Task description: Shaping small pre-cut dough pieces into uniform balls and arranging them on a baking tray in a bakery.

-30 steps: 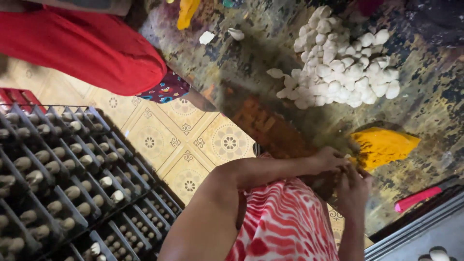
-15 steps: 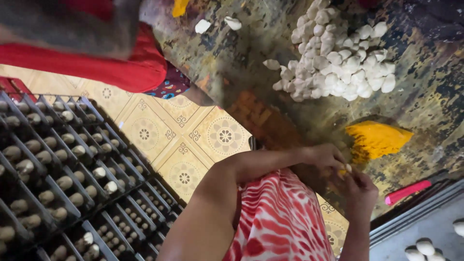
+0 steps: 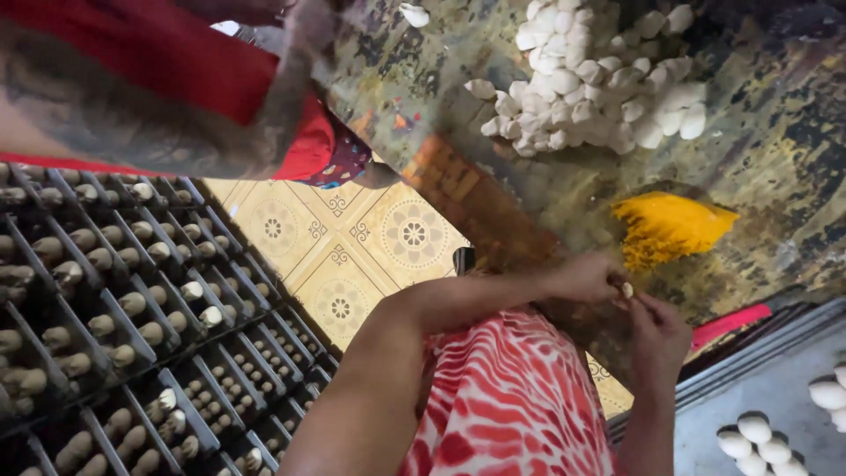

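Observation:
My left hand [image 3: 583, 278] and my right hand [image 3: 657, 338] meet at the edge of a worn, stained table [image 3: 775, 150]. Between their fingertips they pinch a small pale piece [image 3: 627, 288]. Just above the hands lies a heap of yellow powder [image 3: 670, 229]. Farther back on the table is a pile of white lumps [image 3: 599, 79]. My red-and-white patterned clothing [image 3: 502, 405] fills the bottom middle.
A black rack [image 3: 132, 308] with several compartments of small beige pieces stands at the left over a patterned tile floor [image 3: 352, 247]. Another person in red, with a tattooed arm [image 3: 132, 106], is at top left. A grey tray [image 3: 775, 397] with white lumps sits at bottom right.
The other person's tattooed arm has come into view at the top left. My hands stay together by the yellow powder, still pinching the small piece.

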